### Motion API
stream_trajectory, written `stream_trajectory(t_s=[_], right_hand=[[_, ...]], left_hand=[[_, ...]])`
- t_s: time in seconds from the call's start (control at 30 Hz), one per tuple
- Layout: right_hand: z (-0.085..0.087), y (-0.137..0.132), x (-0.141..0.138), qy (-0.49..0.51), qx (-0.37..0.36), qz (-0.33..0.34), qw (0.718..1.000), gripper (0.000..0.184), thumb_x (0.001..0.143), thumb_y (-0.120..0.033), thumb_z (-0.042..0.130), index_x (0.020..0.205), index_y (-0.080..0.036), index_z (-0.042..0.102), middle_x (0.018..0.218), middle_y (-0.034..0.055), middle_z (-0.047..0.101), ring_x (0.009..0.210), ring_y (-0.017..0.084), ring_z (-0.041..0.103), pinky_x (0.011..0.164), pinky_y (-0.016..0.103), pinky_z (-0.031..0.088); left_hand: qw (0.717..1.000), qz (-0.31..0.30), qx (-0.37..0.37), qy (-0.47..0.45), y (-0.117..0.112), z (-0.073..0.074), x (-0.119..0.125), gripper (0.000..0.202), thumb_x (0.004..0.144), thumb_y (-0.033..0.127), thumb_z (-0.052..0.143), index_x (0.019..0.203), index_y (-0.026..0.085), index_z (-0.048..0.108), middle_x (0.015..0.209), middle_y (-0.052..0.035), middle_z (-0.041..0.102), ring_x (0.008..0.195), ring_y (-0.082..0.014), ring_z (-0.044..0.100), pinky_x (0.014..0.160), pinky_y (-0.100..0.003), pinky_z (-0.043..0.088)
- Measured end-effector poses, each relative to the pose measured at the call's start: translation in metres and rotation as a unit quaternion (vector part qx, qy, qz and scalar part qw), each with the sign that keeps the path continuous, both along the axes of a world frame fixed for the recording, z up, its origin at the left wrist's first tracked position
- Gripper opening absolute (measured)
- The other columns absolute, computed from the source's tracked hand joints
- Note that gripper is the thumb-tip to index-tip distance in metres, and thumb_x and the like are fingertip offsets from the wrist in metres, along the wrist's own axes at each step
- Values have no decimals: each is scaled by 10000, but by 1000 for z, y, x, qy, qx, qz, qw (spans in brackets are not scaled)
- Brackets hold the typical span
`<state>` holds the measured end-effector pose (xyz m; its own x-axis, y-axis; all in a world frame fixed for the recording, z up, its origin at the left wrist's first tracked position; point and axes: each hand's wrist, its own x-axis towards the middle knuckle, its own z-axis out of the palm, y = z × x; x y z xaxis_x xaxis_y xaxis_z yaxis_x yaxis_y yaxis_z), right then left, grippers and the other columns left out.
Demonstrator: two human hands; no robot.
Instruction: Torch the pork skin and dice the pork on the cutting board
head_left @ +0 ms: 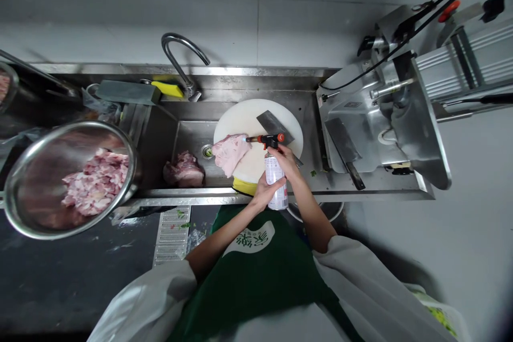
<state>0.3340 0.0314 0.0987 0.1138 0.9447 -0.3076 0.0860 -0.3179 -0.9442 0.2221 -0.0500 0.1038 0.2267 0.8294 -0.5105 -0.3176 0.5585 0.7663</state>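
A butane blowtorch, its black and red burner head screwed to a white gas can point(274, 173), is held upright between my hands. My left hand point(263, 191) wraps around the lower can, while my right hand point(285, 163) grips its top beside the burner head. The nozzle points left, and a small bluish glow shows at its tip, against a pale slab of meat point(229, 153). That slab lies on the left part of a round white cutting board point(249, 112), hanging a little over its edge. Behind the burner, a cleaver point(272, 124) rests on the board.
Another meat piece point(184, 169) lies in the sink point(192, 131), below a curved faucet point(176, 53). A steel bowl point(36, 192) of cut meat stands at left. To the right are a second cleaver point(343, 141) and a metal slicer point(425, 128). Black cables point(425, 18) hang overhead.
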Motion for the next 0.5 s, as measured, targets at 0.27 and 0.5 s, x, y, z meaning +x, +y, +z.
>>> stream_trajectory(t_s=[0.27, 0.5], right_hand=[[17, -1, -13, -16, 6, 1, 1000, 316, 794, -512, 707, 885, -210, 723, 731, 20, 730, 706, 212, 689, 637, 304, 547], [23, -3, -17, -37, 4, 17, 999, 320, 787, -522, 700, 857, -210, 704, 718, 15, 717, 686, 200, 668, 622, 288, 527]], left_hand=[[999, 31, 10, -12, -6, -4, -5, 755, 624, 442, 956, 1254, 151, 657, 1167, -127, 759, 1033, -265, 721, 954, -405, 566], [999, 41, 16, -31, -11, -5, -7, 717, 643, 433, 948, 1239, 153, 662, 1151, -122, 755, 1017, -260, 713, 964, -414, 556]])
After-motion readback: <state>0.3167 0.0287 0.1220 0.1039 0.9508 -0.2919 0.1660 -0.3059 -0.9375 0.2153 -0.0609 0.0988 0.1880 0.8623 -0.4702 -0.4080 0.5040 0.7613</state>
